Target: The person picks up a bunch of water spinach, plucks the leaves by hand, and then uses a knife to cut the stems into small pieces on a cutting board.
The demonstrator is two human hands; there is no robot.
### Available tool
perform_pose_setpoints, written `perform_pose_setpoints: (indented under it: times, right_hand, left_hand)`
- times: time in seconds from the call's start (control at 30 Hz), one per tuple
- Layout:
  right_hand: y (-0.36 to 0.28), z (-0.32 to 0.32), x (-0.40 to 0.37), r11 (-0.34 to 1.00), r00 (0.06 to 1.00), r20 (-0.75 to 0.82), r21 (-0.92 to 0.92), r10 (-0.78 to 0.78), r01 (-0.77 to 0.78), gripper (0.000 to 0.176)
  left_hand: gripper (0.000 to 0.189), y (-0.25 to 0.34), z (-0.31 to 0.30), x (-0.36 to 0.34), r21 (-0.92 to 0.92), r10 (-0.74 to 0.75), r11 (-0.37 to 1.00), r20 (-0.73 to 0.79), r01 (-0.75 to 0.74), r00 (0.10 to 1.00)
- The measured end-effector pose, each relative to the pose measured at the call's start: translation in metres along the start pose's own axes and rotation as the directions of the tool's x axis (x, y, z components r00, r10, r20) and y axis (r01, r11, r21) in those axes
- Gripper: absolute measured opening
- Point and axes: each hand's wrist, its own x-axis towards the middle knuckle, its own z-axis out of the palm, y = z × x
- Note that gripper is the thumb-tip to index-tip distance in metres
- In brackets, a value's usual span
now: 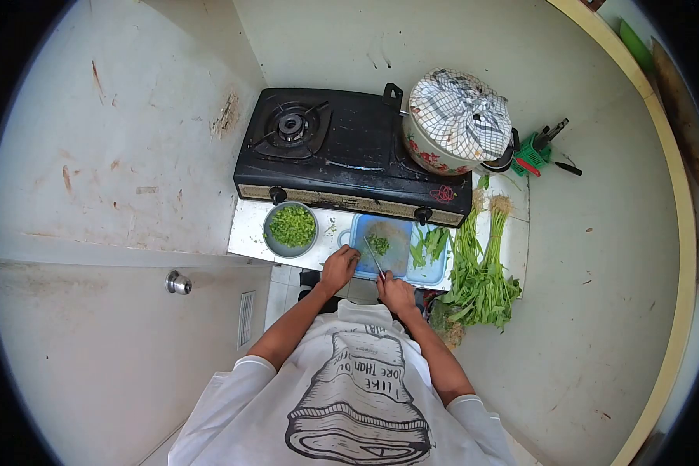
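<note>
A knife is in my right hand, whose fingers are wrapped round its handle at the board's near edge. The blade points away from me, its tip beside a small pile of chopped greens. This pile lies on a blue cutting board. My left hand is closed at the near left edge of the board and appears to grip it; the fingertips are small and partly hidden. Several uncut leaves lie on the right part of the board.
A bowl of chopped greens stands left of the board. Behind is a black gas stove bearing a cloth-covered pot. Leafy bunches lie at the right, overhanging the counter. A green basket holds knives.
</note>
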Motion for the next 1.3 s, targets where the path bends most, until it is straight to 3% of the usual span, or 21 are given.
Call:
perform_pose_setpoints:
  times: [0.2,0.33,0.43,0.63,1.03,1.3]
  right_hand:
    - [-0.010,-0.004,0.001,0.997,0.997,0.055,-0.044,-0.053,0.056,0.043]
    - [-0.008,0.013,0.013,0.997,0.996,-0.053,-0.036,-0.073,0.072,0.039]
    - [-0.009,0.014,0.015,0.998,0.997,-0.058,-0.022,-0.053,0.052,0.039]
    - [0.004,0.015,0.004,1.000,0.998,-0.061,0.023,-0.017,0.019,0.039]
    - [-0.009,0.018,0.010,0.994,0.992,-0.055,-0.028,-0.112,0.110,0.039]
    - [-0.006,0.015,0.014,0.997,0.996,-0.054,-0.010,-0.072,0.072,0.042]
  left_hand:
    - [0.011,-0.003,-0.001,0.002,0.024,-0.013,1.000,0.018,0.012,1.000]
    - [0.010,-0.004,0.000,0.001,0.077,-0.009,0.997,0.045,0.006,0.999]
    - [0.007,-0.003,0.000,-0.002,0.063,0.106,0.992,-0.004,-0.105,0.994]
    - [0.009,-0.002,-0.003,-0.006,0.019,0.134,0.991,-0.014,-0.134,0.991]
    - [0.009,-0.001,-0.004,-0.004,0.028,-0.002,1.000,0.025,0.001,1.000]
    - [0.009,-0.004,-0.006,-0.009,0.050,0.105,0.993,0.016,-0.106,0.994]
